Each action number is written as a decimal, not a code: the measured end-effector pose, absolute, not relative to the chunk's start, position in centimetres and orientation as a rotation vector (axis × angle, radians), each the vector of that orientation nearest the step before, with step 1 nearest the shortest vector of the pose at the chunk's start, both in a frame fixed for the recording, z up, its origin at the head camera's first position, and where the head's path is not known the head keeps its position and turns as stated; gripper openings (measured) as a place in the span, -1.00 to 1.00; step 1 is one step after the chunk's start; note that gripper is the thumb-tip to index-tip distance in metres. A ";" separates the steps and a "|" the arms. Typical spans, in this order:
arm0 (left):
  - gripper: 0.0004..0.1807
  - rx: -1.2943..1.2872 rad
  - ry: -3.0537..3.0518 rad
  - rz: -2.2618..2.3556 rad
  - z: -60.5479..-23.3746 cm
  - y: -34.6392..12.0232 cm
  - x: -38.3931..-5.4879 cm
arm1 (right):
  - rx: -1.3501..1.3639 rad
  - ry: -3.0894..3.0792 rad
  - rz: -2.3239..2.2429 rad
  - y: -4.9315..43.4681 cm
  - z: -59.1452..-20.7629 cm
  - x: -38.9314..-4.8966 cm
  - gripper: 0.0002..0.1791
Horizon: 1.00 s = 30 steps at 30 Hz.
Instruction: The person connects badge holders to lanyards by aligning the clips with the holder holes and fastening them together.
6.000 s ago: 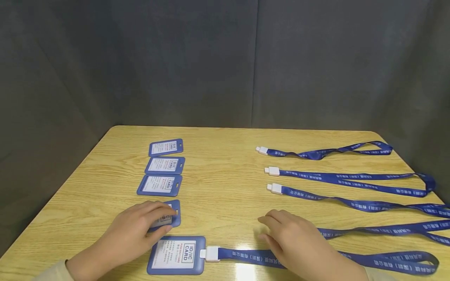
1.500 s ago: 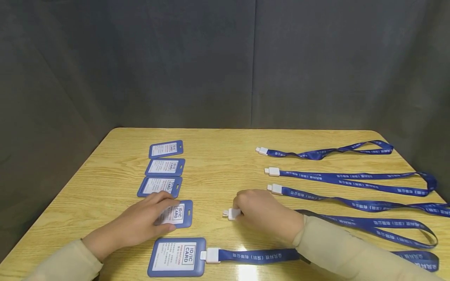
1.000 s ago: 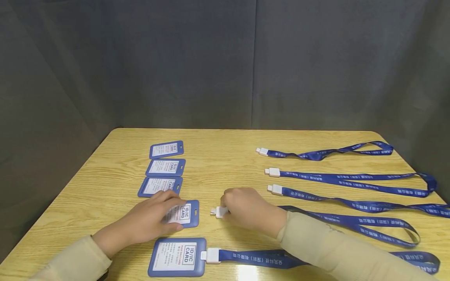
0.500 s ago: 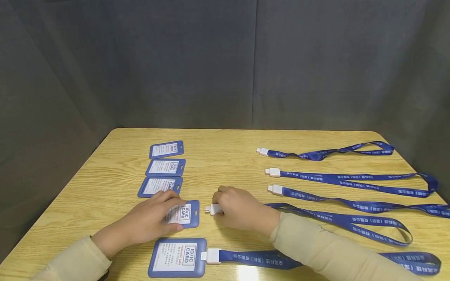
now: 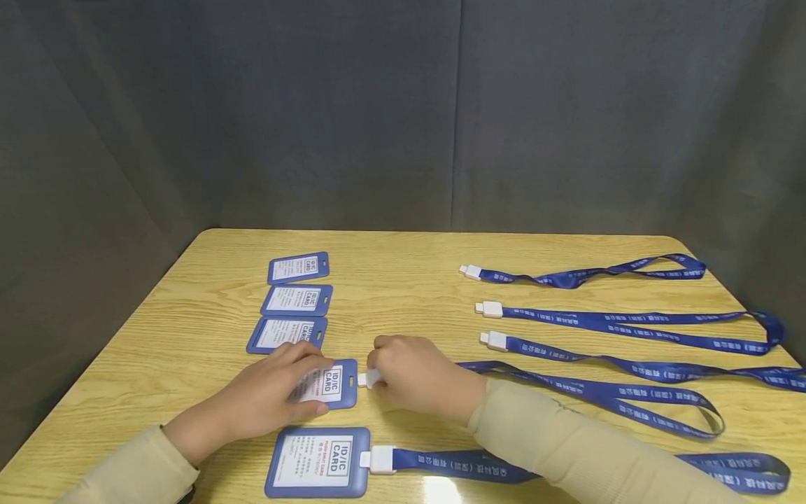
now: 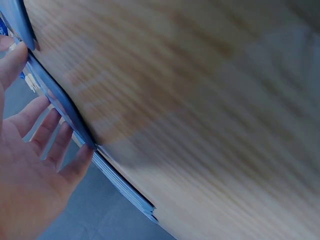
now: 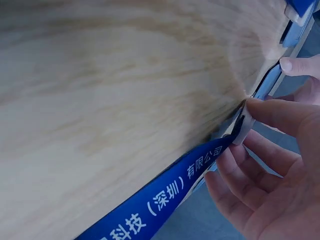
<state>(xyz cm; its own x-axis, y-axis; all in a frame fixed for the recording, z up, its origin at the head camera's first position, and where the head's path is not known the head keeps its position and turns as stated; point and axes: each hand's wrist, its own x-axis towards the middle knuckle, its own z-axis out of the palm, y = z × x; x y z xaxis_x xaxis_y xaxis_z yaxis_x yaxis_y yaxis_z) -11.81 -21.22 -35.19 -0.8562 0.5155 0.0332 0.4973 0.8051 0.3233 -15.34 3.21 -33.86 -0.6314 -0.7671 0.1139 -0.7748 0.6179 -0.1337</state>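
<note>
In the head view my left hand (image 5: 258,399) holds a blue badge holder (image 5: 343,397) flat on the table, thumb along its near edge and fingers over its far part. Part of its card is hidden under the hand. My right hand (image 5: 418,378) pinches the white plastic clip (image 5: 371,379) of a blue lanyard (image 5: 604,395). The clip's tip is right at the slotted end of that holder. In the right wrist view the clip (image 7: 244,127) sits between thumb and fingers, its printed strap (image 7: 165,195) trailing back. Thumb and fingers of my left hand (image 6: 37,175) span the holder (image 6: 57,95) in the left wrist view.
A larger-looking badge holder (image 5: 275,476) lies nearest, joined to a lanyard by its white clip (image 5: 381,459). Several badge holders (image 5: 296,299) line the left side of the wooden table (image 5: 403,273). Three lanyards (image 5: 567,278) lie at the right. A dark curtain (image 5: 327,119) hangs behind.
The held badge holder has slid right with my left hand. My right hand has taken hold of the lanyard's clip and brought it left to the slot, the strap trailing along.
</note>
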 end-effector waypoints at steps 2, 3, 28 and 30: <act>-0.39 0.824 2.933 0.500 -35.2 -21.2 -11.8 | 1.332 -2.786 0.262 3.0 -33.9 -15.4 -0.87; -0.39 0.825 2.935 0.498 -35.2 -21.2 -11.8 | 1.332 -2.789 0.263 3.0 -33.9 -15.4 -0.88; -0.30 0.856 3.005 0.439 -35.6 -21.0 -12.0 | 1.415 -2.729 0.146 2.6 -34.2 -15.5 -0.92; -0.30 0.839 3.011 0.453 -35.7 -21.0 -12.0 | 1.428 -2.703 0.103 2.6 -34.2 -15.5 -0.91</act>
<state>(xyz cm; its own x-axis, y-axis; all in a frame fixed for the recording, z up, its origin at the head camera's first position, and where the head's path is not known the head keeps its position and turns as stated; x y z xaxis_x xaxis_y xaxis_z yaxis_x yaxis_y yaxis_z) -12.00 -20.95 -35.68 -0.8588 0.5040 0.0923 0.5089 0.8179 0.2686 -15.53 2.60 -34.18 -0.5615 -0.8208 0.1048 -0.8264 0.5627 -0.0205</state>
